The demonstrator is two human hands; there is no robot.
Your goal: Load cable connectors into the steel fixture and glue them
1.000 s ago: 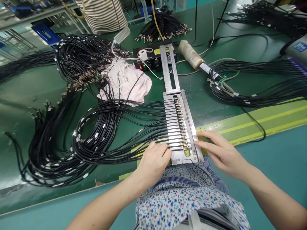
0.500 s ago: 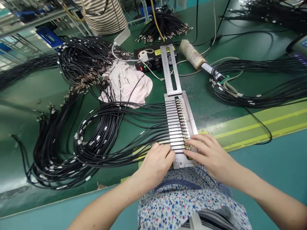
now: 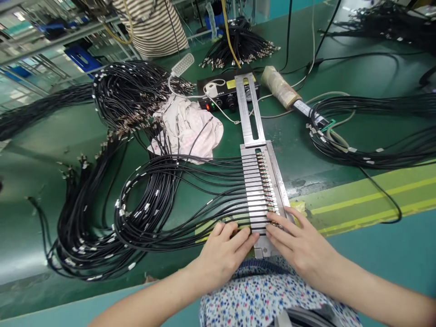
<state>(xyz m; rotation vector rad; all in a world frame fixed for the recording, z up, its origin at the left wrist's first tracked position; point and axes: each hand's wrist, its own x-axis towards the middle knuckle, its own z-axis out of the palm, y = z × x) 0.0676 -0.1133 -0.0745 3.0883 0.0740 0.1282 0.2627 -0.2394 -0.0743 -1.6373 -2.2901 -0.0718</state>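
A steel comb fixture (image 3: 262,190) lies on the green bench, its slats holding a row of black coaxial cables (image 3: 218,204) with brass-coloured connectors (image 3: 265,190) in line along its right side. My left hand (image 3: 221,256) rests on the cables just left of the fixture's near end, fingers apart. My right hand (image 3: 299,245) lies at the near right corner, its fingertips on the lowest connectors. Whether those fingers grip a connector I cannot tell. The hands hide the fixture's lowest slats.
Large coils of black cable (image 3: 88,218) lie left of the fixture, and more (image 3: 371,136) lie right. Behind stand a white cloth (image 3: 187,129), a black control box (image 3: 225,93), a lamp (image 3: 183,65) and a taped roll (image 3: 279,86). A person in a striped top (image 3: 151,27) stands beyond.
My right hand has moved left from the fixture's right edge onto the lowest connectors. My left hand has shifted slightly toward the slats. The whole scene sits slightly lower in view.
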